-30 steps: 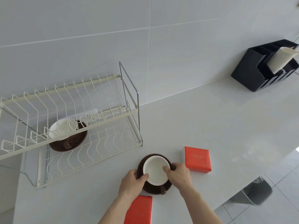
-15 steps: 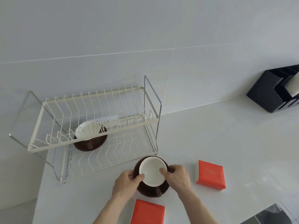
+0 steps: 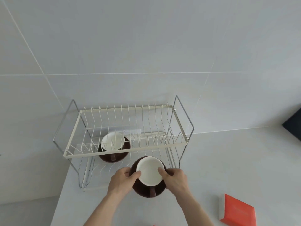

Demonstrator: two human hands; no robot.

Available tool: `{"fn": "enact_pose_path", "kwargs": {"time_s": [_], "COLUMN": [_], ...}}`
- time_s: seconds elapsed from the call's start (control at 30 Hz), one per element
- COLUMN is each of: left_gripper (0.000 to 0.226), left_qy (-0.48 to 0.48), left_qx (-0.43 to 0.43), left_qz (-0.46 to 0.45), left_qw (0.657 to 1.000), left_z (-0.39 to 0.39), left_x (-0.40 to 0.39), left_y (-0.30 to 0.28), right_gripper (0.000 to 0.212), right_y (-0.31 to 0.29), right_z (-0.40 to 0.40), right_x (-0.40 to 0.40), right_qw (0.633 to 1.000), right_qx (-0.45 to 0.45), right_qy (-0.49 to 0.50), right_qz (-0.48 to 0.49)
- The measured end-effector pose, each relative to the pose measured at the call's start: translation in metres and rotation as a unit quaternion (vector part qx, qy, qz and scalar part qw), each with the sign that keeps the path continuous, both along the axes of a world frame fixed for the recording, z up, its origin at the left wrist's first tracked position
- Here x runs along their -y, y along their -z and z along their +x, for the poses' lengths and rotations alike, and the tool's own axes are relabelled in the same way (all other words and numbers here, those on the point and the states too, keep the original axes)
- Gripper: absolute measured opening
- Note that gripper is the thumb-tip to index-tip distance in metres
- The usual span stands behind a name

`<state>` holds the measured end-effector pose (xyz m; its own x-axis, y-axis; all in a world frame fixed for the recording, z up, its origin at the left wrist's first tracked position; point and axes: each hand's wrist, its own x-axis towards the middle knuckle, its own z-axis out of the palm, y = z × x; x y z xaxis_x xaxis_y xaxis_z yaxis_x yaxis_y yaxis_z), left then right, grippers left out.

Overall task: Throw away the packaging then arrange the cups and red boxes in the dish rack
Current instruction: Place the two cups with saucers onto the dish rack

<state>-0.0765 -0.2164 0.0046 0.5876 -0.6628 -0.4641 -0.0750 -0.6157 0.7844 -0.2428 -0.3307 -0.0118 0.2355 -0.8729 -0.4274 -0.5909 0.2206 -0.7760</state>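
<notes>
Both hands hold a white cup (image 3: 149, 170) on its dark brown saucer (image 3: 149, 190), lifted just in front of the lower tier of the white wire dish rack (image 3: 123, 151). My left hand (image 3: 122, 180) grips the left side, my right hand (image 3: 175, 178) the right side. A second white cup (image 3: 112, 141) on a brown saucer (image 3: 114, 156) sits on the rack's lower tier at the left. One red box (image 3: 237, 211) lies on the counter at the lower right. A sliver of another red box (image 3: 154, 225) shows at the bottom edge.
The rack stands on a white counter (image 3: 228, 160) against a tiled wall. A black organizer (image 3: 293, 126) is cut off at the right edge. The counter's left edge runs just left of the rack.
Both hands have carried the cup and saucer up off the counter and toward the rack's lower tier. The view has shifted so the rack sits centred.
</notes>
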Motion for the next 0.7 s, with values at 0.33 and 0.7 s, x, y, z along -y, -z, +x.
{"fn": "enact_pose_path", "kwargs": {"time_s": [0.33,0.7], "left_gripper": [0.029,0.026], "left_qy": [-0.005,-0.053], "left_qx": [0.025,0.068], "left_qz": [0.0,0.025], "left_qw": [1.0,0.996], "left_z": [0.029,0.031], "left_x": [0.044,0.095], "left_y": [0.015,0.03], "right_gripper": [0.029,0.026], "right_y": [0.004,0.029], "right_z": [0.041,0.064], "right_x": [0.041,0.084], "right_qw": [1.0,0.999], "right_qx": [-0.028,-0.03], "right_qy": [-0.004,-0.008], "right_qz": [-0.005,-0.01]}}
